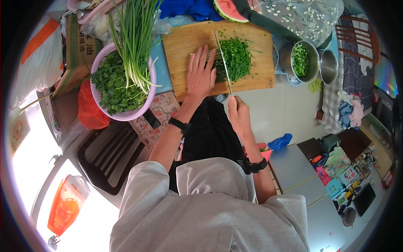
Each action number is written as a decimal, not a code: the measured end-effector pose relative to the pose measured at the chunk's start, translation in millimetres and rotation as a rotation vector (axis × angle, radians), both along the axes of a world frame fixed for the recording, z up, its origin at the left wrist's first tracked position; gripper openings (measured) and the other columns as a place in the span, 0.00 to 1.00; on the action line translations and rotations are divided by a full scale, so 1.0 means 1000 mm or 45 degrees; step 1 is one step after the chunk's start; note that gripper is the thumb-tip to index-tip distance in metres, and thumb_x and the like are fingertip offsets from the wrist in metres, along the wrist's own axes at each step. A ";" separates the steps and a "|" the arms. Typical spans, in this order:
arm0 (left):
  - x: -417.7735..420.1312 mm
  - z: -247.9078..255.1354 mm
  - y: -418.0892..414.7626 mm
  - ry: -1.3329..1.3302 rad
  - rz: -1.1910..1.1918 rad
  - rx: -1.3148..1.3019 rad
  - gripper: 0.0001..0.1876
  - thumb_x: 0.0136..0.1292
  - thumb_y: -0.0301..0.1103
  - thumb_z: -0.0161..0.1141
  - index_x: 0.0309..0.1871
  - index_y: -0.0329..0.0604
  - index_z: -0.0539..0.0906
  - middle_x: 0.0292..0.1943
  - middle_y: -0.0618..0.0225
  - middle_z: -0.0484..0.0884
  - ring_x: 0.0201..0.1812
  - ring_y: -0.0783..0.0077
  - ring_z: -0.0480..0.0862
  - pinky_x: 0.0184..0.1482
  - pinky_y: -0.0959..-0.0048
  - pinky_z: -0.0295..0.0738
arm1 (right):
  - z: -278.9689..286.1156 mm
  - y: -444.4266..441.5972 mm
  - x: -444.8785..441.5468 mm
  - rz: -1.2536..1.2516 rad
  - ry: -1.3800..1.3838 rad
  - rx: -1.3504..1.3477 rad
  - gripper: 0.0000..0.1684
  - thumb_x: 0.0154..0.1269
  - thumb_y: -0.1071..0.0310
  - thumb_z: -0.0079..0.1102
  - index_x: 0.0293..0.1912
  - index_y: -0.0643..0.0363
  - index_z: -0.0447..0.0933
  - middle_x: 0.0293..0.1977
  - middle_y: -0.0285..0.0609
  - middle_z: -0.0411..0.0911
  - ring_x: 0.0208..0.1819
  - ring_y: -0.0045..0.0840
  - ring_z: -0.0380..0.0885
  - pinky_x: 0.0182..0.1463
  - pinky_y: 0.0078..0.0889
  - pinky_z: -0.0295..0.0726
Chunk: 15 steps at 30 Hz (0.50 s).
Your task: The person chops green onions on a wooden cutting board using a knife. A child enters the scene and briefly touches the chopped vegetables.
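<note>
A wooden cutting board (179, 41) lies before me. My left hand (201, 71) presses flat, palm down, on a bunch of green stalks (219, 64), probably scallions, mostly hidden under the palm and fingers. In my right hand (240, 116) is the handle of a kitchen knife (224, 60). Its blade, seen nearly edge-on, stands across the board just right of the stalks. A heap of finely chopped greens (236, 58) lies against the blade's right side, with loose bits scattered around it.
Left of the board, a lilac plastic basket (152, 91) holds cilantro (116, 85) and long scallions (135, 41). On the right stand a steel pot (285, 58) containing chopped greens (300, 60) and another steel pot (329, 67). Cut watermelon (231, 11) lies behind the board.
</note>
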<state>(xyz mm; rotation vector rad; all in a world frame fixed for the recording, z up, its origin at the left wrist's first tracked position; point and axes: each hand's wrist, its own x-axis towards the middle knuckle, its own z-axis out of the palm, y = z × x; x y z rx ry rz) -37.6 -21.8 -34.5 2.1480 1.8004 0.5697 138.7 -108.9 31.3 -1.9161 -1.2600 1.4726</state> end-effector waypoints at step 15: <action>0.007 -0.002 0.002 -0.084 0.062 0.036 0.30 0.80 0.40 0.57 0.84 0.58 0.71 0.81 0.48 0.65 0.83 0.44 0.62 0.84 0.42 0.53 | 0.007 -0.002 -0.003 -0.208 0.179 0.015 0.32 0.91 0.49 0.43 0.28 0.58 0.70 0.18 0.28 0.66 0.20 0.12 0.62 0.24 0.22 0.61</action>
